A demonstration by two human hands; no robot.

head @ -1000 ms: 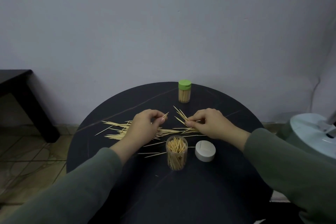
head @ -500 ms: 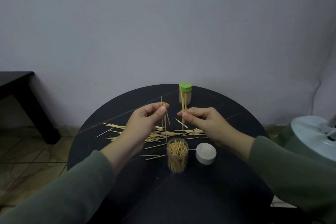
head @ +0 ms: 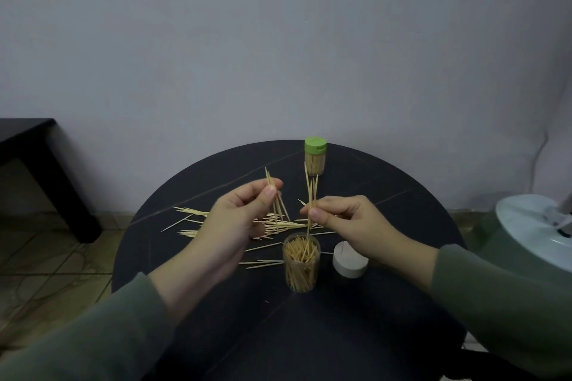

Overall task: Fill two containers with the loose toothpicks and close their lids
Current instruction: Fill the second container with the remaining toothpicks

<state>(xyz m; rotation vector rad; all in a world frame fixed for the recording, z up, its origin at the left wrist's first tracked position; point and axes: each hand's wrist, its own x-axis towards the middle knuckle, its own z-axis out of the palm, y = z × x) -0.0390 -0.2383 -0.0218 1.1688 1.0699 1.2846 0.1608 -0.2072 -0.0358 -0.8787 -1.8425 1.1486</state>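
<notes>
I see my left hand (head: 238, 219) at frame centre pinching a few toothpicks (head: 274, 195) upright, and my right hand (head: 346, 219) pinching another bunch (head: 311, 192) over the open jar (head: 301, 266). Loose toothpicks (head: 192, 212) lie behind the hands. The white lid (head: 349, 263) sits right of the jar; the green-capped jar (head: 315, 155) stands farther up.

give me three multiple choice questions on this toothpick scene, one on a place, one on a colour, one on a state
1. Where is the white lid?
A. on the open jar
B. on the table, right of the open jar
C. in the left hand

2. What colour is the far jar's lid?
A. green
B. red
C. black

3. What state is the near jar in?
A. closed and empty
B. tipped over
C. open, holding toothpicks

Answers: 1 B, the lid rests on the table beside the jar. 2 A, the cap is plainly green. 3 C, it stands upright, uncovered, with sticks inside.
</notes>
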